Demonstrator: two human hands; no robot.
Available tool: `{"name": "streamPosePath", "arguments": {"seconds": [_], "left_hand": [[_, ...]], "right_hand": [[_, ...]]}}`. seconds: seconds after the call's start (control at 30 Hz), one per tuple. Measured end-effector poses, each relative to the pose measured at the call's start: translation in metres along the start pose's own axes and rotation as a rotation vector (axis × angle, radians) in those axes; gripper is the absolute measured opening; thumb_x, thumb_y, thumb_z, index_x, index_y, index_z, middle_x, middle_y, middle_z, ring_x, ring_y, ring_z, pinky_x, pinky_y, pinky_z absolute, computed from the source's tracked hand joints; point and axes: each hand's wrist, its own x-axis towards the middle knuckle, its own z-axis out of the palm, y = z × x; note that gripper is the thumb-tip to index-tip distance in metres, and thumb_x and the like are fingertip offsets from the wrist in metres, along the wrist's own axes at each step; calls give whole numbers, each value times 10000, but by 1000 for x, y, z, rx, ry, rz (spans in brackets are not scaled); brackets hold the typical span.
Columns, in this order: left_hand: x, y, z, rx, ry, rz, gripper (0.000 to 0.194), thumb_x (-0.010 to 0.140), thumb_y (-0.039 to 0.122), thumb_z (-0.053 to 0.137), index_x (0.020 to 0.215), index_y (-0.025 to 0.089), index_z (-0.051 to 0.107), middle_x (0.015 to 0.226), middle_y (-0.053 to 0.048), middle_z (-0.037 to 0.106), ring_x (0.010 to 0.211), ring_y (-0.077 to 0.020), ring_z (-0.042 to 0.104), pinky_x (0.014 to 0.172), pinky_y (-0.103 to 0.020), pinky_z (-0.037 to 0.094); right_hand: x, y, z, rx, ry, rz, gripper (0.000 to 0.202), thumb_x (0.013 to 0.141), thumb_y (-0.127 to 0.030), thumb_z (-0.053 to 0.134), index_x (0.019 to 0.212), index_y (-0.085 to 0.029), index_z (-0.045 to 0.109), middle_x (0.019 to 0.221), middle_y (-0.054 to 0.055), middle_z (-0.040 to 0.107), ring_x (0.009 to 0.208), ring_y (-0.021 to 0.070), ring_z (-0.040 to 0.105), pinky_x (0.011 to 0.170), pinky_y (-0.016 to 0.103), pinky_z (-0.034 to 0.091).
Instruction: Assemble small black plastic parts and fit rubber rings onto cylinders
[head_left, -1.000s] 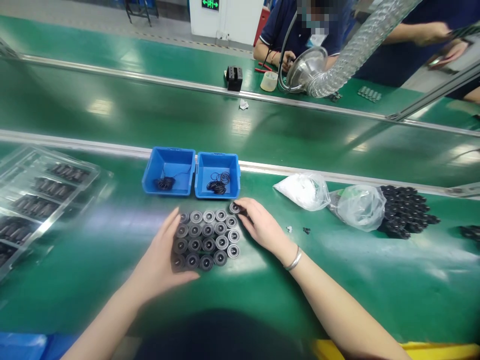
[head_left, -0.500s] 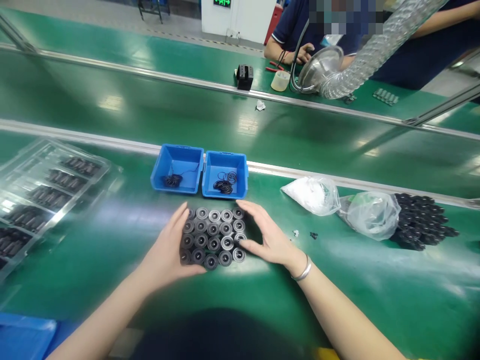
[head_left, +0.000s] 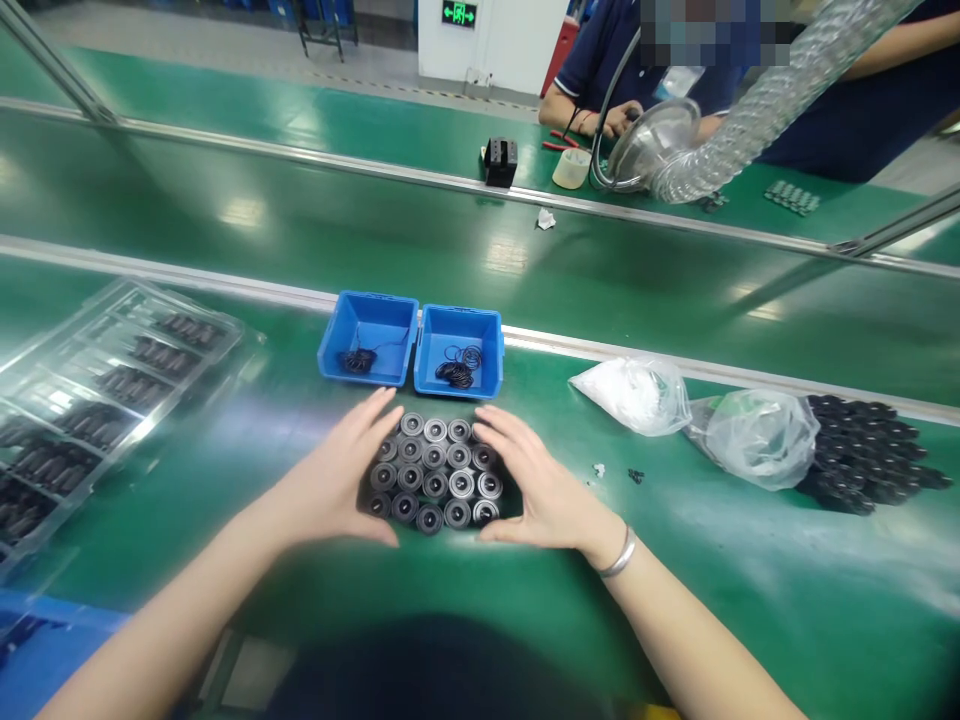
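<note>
Rows of round black ring-shaped parts (head_left: 434, 456) stand close together on the green table, forming a rough rectangle. My left hand (head_left: 337, 480) lies along the left side of this block, thumb and fingers spread apart. On the opposite side my right hand (head_left: 544, 485) curves around the edge, its thumb near the front corner and its fingertips over the back corner. Both hands frame the parts without lifting them. Whether each palm touches the outer parts is hard to tell. Beyond the block, a left blue bin (head_left: 330, 365) and a right blue bin (head_left: 495, 375) contain thin black rings.
To the left lies a clear compartment tray (head_left: 139, 425) with dark parts. On the right are a bag of white pieces (head_left: 634, 395), another clear bag (head_left: 761, 435) and a pile of black parts (head_left: 862, 450). A co-worker's hand (head_left: 621, 120) shows across the table beside a clear duct (head_left: 750, 130).
My right thumb has moved from on top of the parts to the block's front corner. The left hand still cups the left side. The whole view has shifted slightly.
</note>
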Motion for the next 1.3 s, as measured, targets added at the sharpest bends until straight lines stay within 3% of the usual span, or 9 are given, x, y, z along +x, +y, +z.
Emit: {"name": "streamPosePath", "arguments": {"seconds": [0.1, 0.23, 0.47, 0.73, 0.9, 1.1, 1.17, 1.3], "left_hand": [[12, 8, 6, 76, -58, 93, 1303, 507, 696, 743, 1507, 202, 69, 1576, -201, 47, 1435, -407, 50, 1127, -634, 146], [14, 18, 15, 123, -83, 78, 1298, 505, 712, 731, 1506, 192, 88, 1579, -191, 51, 1436, -404, 40, 1130, -637, 118], [10, 25, 25, 82, -40, 20, 1173, 574, 589, 768, 1498, 209, 154, 1564, -185, 151, 1428, -400, 122, 1109, -628, 242], [5, 39, 31, 69, -68, 20, 1057, 646, 487, 747, 1493, 219, 173, 1567, -158, 161, 1437, -373, 107, 1122, -613, 236], [-2, 44, 29, 19, -87, 3, 1151, 595, 538, 775, 1501, 238, 131, 1582, -148, 98, 1439, -390, 74, 1124, -622, 216], [-26, 25, 17, -132, 20, -179, 1172, 651, 476, 777, 1506, 270, 2, 1592, -122, -18, 1438, -396, 69, 1105, -607, 266], [-33, 21, 23, -232, 44, -221, 1193, 656, 493, 772, 1504, 269, -37, 1592, -123, -34, 1436, -404, 57, 1110, -621, 233], [-37, 28, 48, -517, 111, -244, 1190, 665, 659, 673, 1502, 261, -73, 1593, -97, -87, 1438, -403, -11, 1138, -613, 143]], "right_hand": [[5, -6, 8, -97, -61, -58, 1130, 641, -733, 649, 1485, -140, 187, 1531, 201, 197, 1420, 372, 131, 1126, 599, 207], [12, -9, 13, -172, -93, -75, 1132, 652, -751, 622, 1484, -114, 193, 1539, 211, 163, 1427, 374, 81, 1128, 607, 167], [13, -11, 17, -174, -70, -92, 997, 713, -639, 651, 1468, -129, 247, 1522, 201, 222, 1414, 347, 167, 1121, 590, 225], [-5, -18, 21, -157, -100, -63, 944, 748, -597, 642, 1467, -129, 246, 1528, 184, 215, 1417, 334, 159, 1142, 574, 190], [-21, -22, 12, -95, -82, 17, 1044, 714, -692, 621, 1486, -137, 191, 1543, 175, 172, 1425, 349, 125, 1146, 574, 182], [-61, -13, -13, 15, 78, 232, 981, 781, -619, 613, 1505, -183, 116, 1566, 131, 102, 1433, 337, 96, 1154, 558, 176], [-74, -14, -7, 101, 101, 305, 963, 800, -618, 591, 1509, -202, 90, 1574, 109, 74, 1437, 328, 86, 1162, 554, 154], [-81, -28, 25, 394, 151, 399, 905, 861, -639, 469, 1512, -229, -8, 1584, 63, 8, 1446, 288, 57, 1179, 510, 135]]}}
